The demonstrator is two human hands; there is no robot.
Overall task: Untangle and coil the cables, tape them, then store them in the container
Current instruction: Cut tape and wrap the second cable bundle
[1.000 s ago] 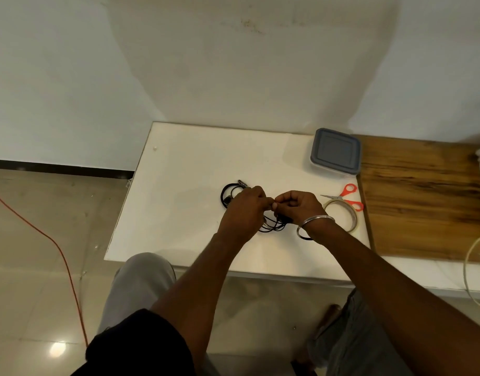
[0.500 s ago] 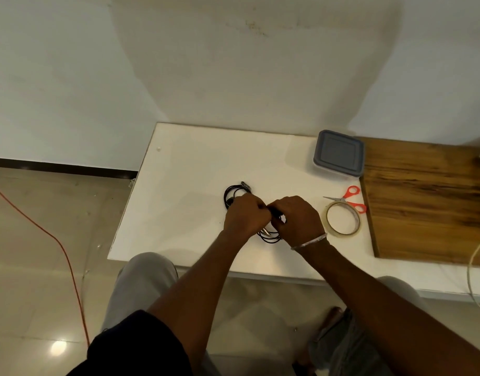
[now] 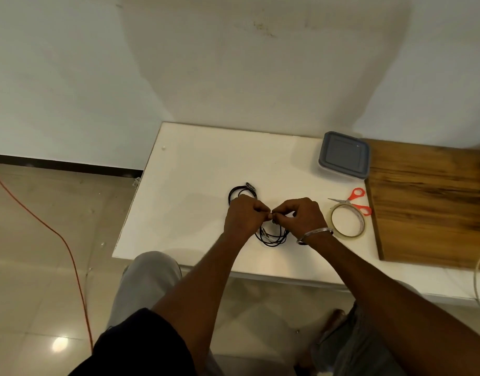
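Note:
A black cable coil [image 3: 272, 236] hangs in loops under my two hands, just above the white table [image 3: 190, 185]. My left hand [image 3: 242, 219] and my right hand [image 3: 301, 217] meet fingertip to fingertip, both pinching the top of that coil. What lies between the fingertips is too small to make out. A second black cable coil [image 3: 240, 191] lies on the table behind my left hand, partly hidden by it. The tape roll [image 3: 347, 224] lies flat to the right of my right hand. The grey-lidded container [image 3: 344, 156] stands shut at the back right.
Orange-handled scissors [image 3: 354, 202] lie between the tape roll and the container. A wooden board [image 3: 428, 202] covers the table's right part. An orange cord [image 3: 57, 234] runs across the floor at the left. My knees sit below the table's front edge.
My right hand, which lay over the coil half a second ago, has drawn back to the right. Both hands now pinch the coil's top at one point, and its loops show below.

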